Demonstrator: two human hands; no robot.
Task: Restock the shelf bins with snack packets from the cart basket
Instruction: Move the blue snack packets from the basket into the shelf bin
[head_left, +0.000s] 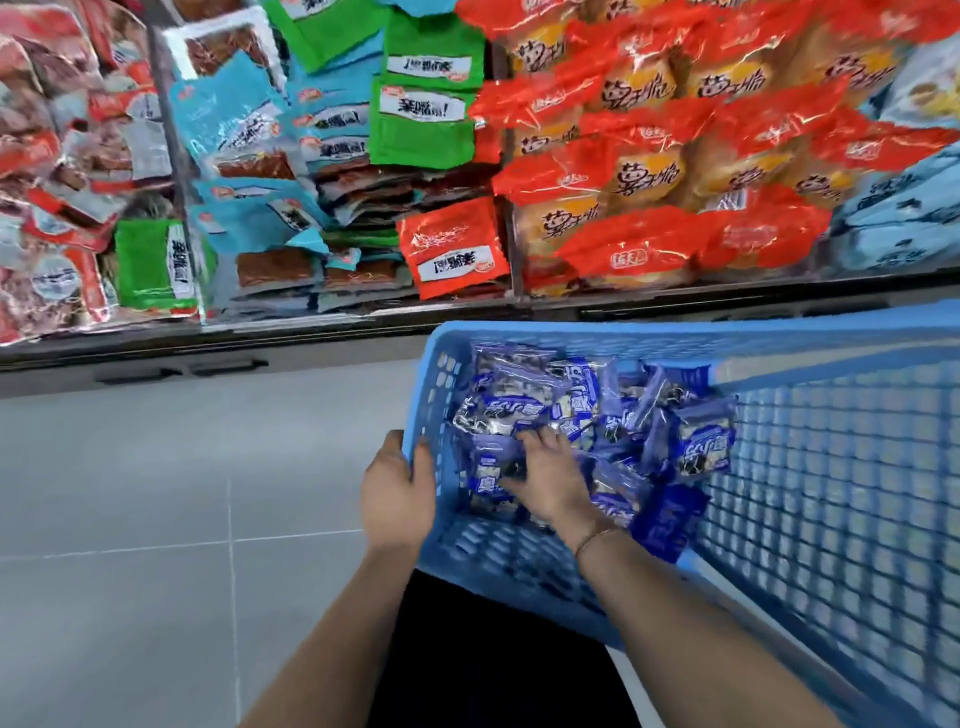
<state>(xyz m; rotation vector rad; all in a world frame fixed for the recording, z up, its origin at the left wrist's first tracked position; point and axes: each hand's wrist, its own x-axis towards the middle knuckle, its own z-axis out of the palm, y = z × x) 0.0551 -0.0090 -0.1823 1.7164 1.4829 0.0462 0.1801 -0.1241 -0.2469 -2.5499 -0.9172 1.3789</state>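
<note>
The left hand (397, 493) grips the left wall of the blue basket (623, 332) near its near-left corner, thumb inside the mesh and fingers wrapped outside, which steadies the basket for the pick. The right hand (553, 480) is down in the basket, palm over the heap of dark-blue snack packets (701, 441) that fills its left end, with fingers spread and dipped in among them. Whether they have closed round any packet cannot be told. The step in hand looks like gathering a handful. To do it well, the fingers should rake several packets together against the palm, not pinch a single slippery corner, since the glossy film will likely slide and the loose pile will shift. Lifting straight up over the basket's far rim would keep packets from snagging on the mesh wall. The shelf bins (174, 156) stand beyond the far rim, across a strip of tiled floor (156, 467), already heaped with orange-red packets (644, 171), green packets (421, 124) and others. No dark-blue packets like those in the basket show in any bin, so which bin takes them cannot be told. The left hand's hold is worth keeping while the right lifts, so the basket does not tip.
</note>
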